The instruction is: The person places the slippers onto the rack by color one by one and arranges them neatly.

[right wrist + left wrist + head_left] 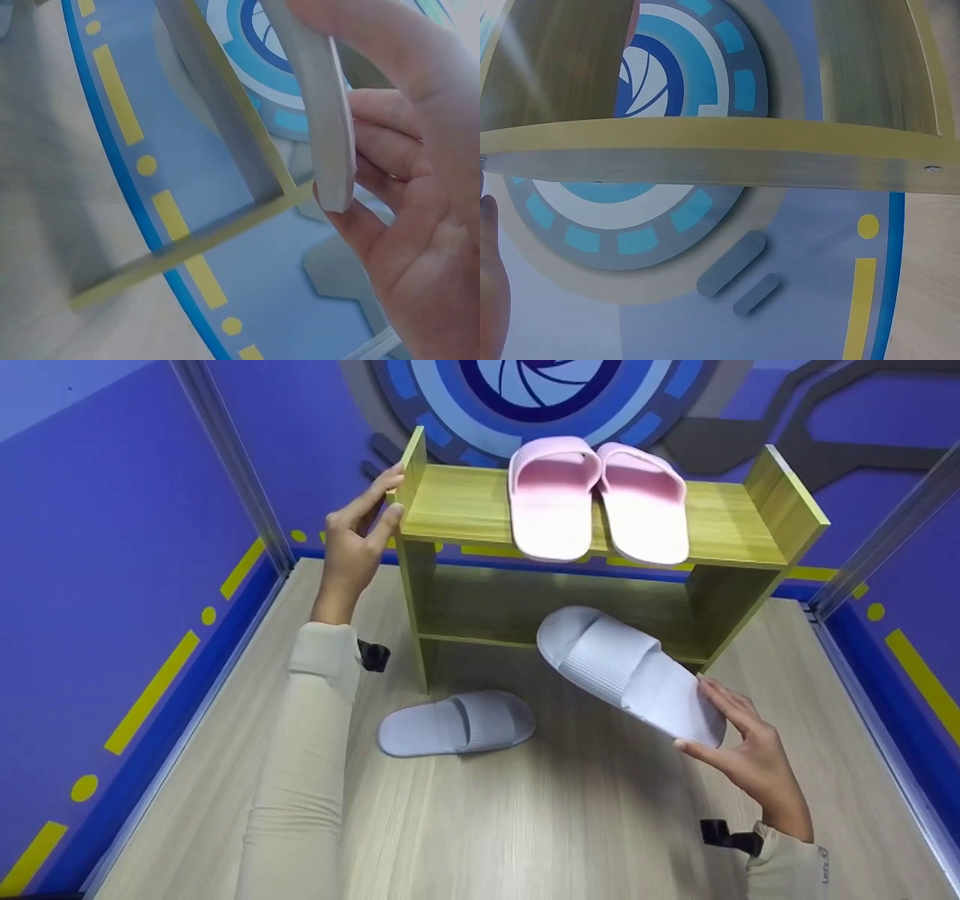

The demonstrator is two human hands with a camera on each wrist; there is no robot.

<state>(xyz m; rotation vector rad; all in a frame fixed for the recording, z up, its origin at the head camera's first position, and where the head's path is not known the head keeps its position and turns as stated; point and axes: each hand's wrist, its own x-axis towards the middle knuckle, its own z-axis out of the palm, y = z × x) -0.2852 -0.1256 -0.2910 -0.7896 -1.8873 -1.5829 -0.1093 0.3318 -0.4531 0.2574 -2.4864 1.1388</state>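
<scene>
My right hand point(757, 761) grips a light grey slipper point(637, 671) by its heel end, thumb on one edge and fingers on the other. The slipper is held tilted in front of the lower shelf, toe toward the upper left. In the right wrist view, this slipper point(326, 112) shows edge-on between thumb and fingers. With my left hand point(352, 544) I hold the left side panel of a wooden shoe rack point(461, 502) near its top. A second grey slipper point(424, 727) lies on the floor below, its toe to the right.
Two pink slippers point(555, 521) stand side by side on the rack's top shelf, overhanging its front edge. Below is a lower shelf point(480, 600). Blue-purple walls point(135, 547) with metal corner posts enclose the wood-patterned floor point(487, 825).
</scene>
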